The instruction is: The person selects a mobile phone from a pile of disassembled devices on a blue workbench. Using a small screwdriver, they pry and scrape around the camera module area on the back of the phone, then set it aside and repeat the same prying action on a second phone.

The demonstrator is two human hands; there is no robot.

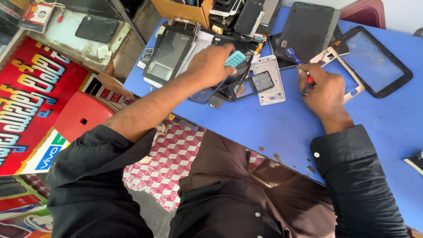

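My left hand (210,65) is closed on a small light-blue keypad piece (235,58), held over a heap of dark phone parts. Just right of it lies a small black phone front frame (246,87) and a white phone middle frame (269,79). My right hand (324,90) rests on the blue table (264,128) and grips a screwdriver (298,66) with a blue and red handle, its blue end pointing up and away from me.
A black tablet (308,30) and a tablet glass panel (374,61) lie at the far right. A cardboard box (185,11) of phones stands at the back. A tablet frame (169,55) lies far left. A red stool (81,117) stands below the table's left edge.
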